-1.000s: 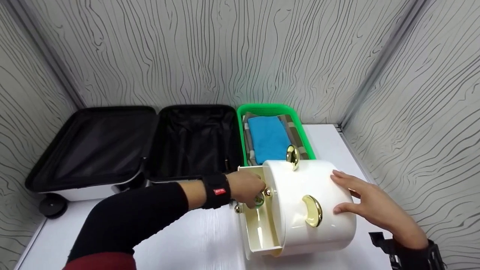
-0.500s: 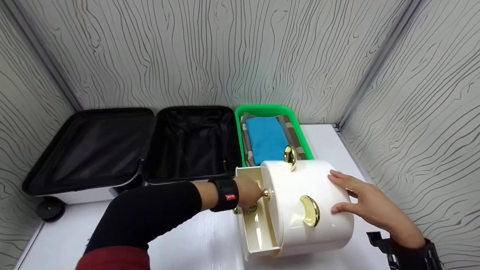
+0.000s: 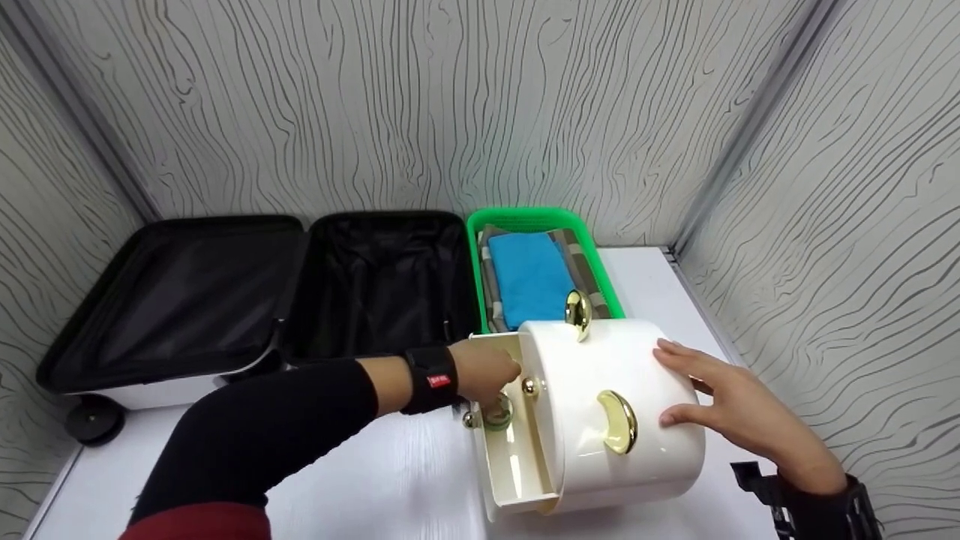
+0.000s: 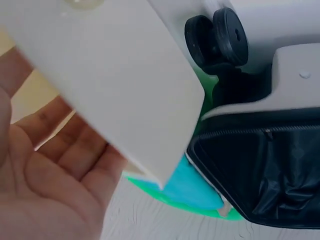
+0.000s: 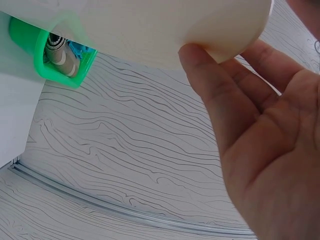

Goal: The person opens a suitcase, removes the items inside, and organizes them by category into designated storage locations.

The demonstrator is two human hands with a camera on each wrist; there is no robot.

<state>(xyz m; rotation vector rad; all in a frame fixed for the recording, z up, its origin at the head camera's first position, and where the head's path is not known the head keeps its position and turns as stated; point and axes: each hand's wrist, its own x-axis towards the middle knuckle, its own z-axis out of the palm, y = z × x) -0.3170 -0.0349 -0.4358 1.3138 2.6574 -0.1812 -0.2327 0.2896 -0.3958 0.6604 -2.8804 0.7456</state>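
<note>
In the head view my left hand [image 3: 484,371] reaches into the pulled-out drawer [image 3: 525,491] of a glossy white rounded box [image 3: 622,360] with gold crescent trims. At its thumb is a small round, greenish, ring-like thing [image 3: 498,417], apparently held; its kind is unclear. The left wrist view shows the left fingers [image 4: 65,135] bent behind the drawer front [image 4: 130,85], tips hidden. My right hand [image 3: 727,405] rests on the box's right side, thumb and fingers spread. In the right wrist view the right thumb [image 5: 205,75] touches the white edge, with fingers partly behind it.
An open suitcase [image 3: 289,255] with black lining lies at the back left. Beside it stands a green basket [image 3: 611,296] with a folded blue cloth [image 3: 529,277] on a brown striped one. Patterned walls [image 3: 390,105] enclose the white table [image 3: 375,480].
My left hand dips right, deeper into the drawer, then draws back left. The ring-like thing shifts slightly toward the drawer front. The right hand and the box stay put.
</note>
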